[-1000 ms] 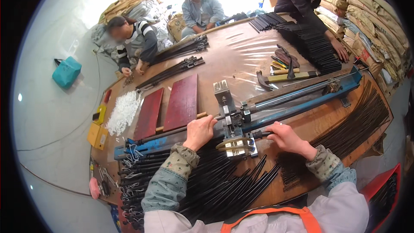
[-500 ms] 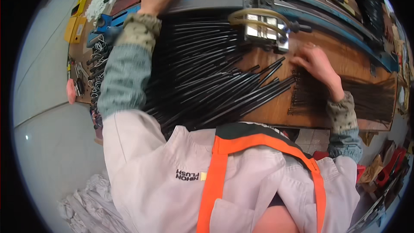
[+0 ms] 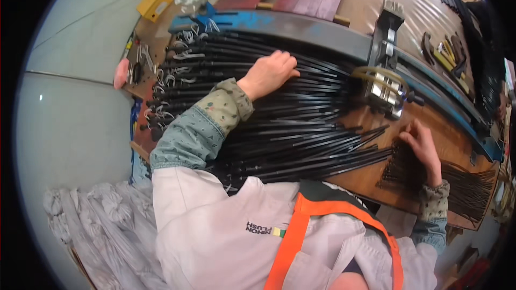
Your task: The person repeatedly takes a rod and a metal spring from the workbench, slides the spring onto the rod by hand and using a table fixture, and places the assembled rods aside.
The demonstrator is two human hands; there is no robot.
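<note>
Looking down in the head view, I have my left hand over the black rods, which lie side by side across the wooden table, with white cords looped at their left ends. Its fingers are bunched together; whether they are clamped on a rod I can't tell, since the hand hides what is beneath. My right hand is near the metal clamp, its wrist over the thin wires, thumb a little apart from the forefinger and nothing seen between them. To handle this well, I'd judge that rods are best pinched lightly, one at a time, so the neighbours don't roll. Sliding one along its length would probably spare the cords from snagging, and my left sleeve is best held high.
</note>
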